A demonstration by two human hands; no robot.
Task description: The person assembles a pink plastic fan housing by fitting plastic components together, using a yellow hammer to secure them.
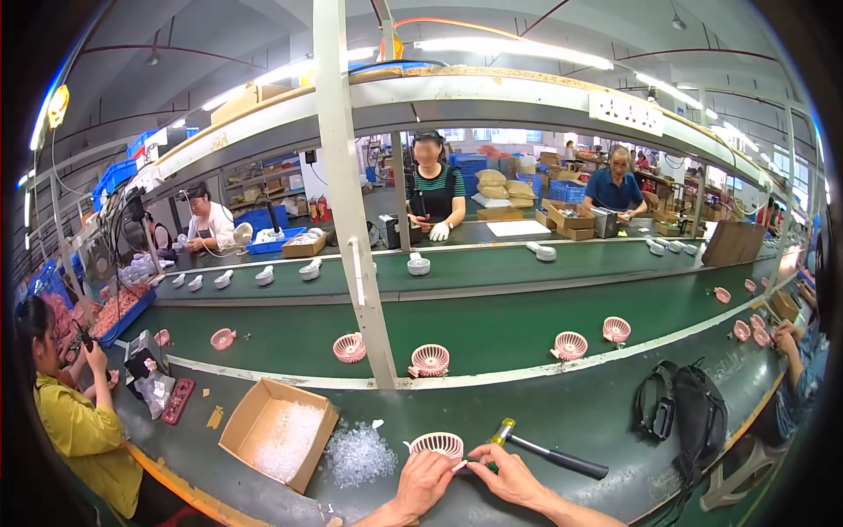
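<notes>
My left hand point(422, 483) and right hand point(514, 481) both pinch a small white piece point(460, 466) between their fingertips, just short of the pale pink fan cage point(437, 444). To do this well, I should hold the piece near its ends, steady both thumbs and press evenly, so it doesn't slip. My left fingers are right at the cage's near edge; I cannot tell whether they touch it. Just beyond my right hand a hammer point(566, 461) lies on the worktop point(544, 408), where a knuckle could catch it. Left of my hands sit a heap of clear bits point(360, 454) and a cardboard box point(320, 446); well to their right, a black bag point(702, 413). Farther ahead, a metal post point(355, 220) partly blocks my view of the green belt point(492, 325).
</notes>
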